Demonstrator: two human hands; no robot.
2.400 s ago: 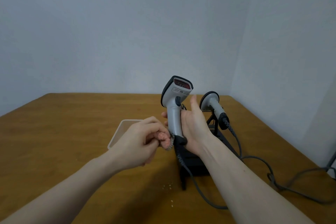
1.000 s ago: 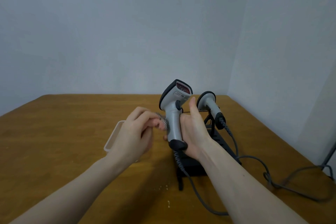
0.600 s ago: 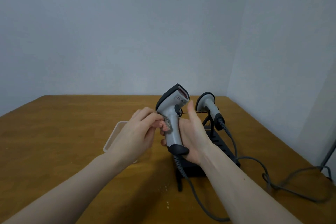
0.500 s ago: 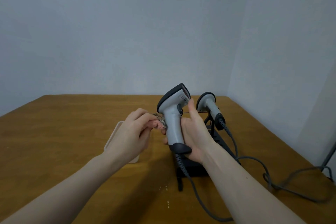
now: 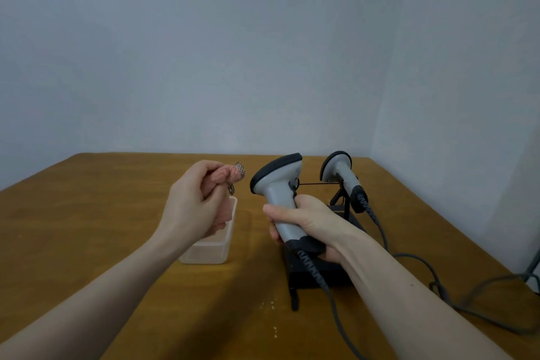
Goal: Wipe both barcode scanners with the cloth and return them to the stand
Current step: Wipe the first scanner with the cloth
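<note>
My right hand (image 5: 309,225) grips the handle of a grey barcode scanner (image 5: 277,184) with a black head rim, held upright above the front of the black stand (image 5: 315,269). My left hand (image 5: 198,202) is closed on a small checkered cloth (image 5: 238,172), of which only a bit shows at my fingertips. The cloth is apart from the held scanner, to its left. A second grey scanner (image 5: 340,172) rests on the stand's far end, head up, with its coiled cable hanging down.
A translucent plastic box (image 5: 210,251) sits on the wooden table (image 5: 87,213) under my left hand. Grey cables (image 5: 438,289) trail from the scanners across the table to the right. A few crumbs (image 5: 270,305) lie near the front. Walls close off the back and right.
My left hand has pulled the cloth away from the scanner, up and to the left. My right hand has turned the scanner so its head faces left and closed around the handle.
</note>
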